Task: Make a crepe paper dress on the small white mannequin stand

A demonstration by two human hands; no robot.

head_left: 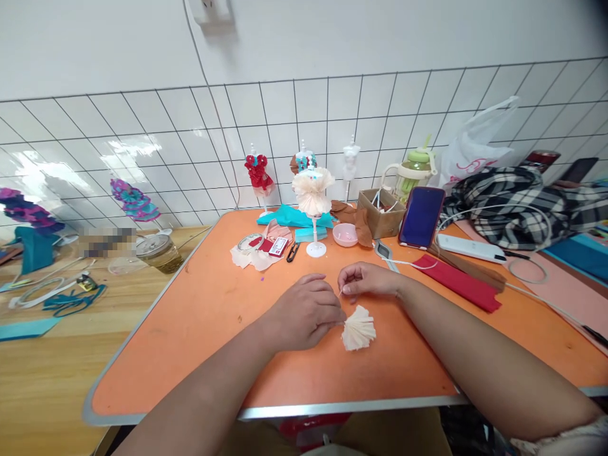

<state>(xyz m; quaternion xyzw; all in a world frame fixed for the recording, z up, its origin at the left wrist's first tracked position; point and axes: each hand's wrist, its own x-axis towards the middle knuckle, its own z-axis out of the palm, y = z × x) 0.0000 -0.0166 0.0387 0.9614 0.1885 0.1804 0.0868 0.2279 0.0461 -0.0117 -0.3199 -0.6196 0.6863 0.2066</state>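
We have our left hand (308,313) above the orange counter (190,342), its grip closed, with the fingertips pinching the narrow gathered end of the cream pleated paper fan (359,329). The fan lies near the front edge, between our two forearms, its ruffled side spread toward us. Our right hand (365,280) is just beyond the fan; its thumb and forefinger are closed on a thin piece (340,292), which is too small for us to name.

The orange surface extends from our left forearm to the grey left border, and this gives our left elbow wide room. A strip of surface also separates the fan from the metal front edge. On the far side, we see the black thread snips (293,252), the white dress-form stand (316,249) and the pink bowl (345,235) in a loose row, well apart from the fan. To the right, the room is narrower: the red crepe strip (458,283) lies near our right forearm, and the phone (421,216) leans behind it.
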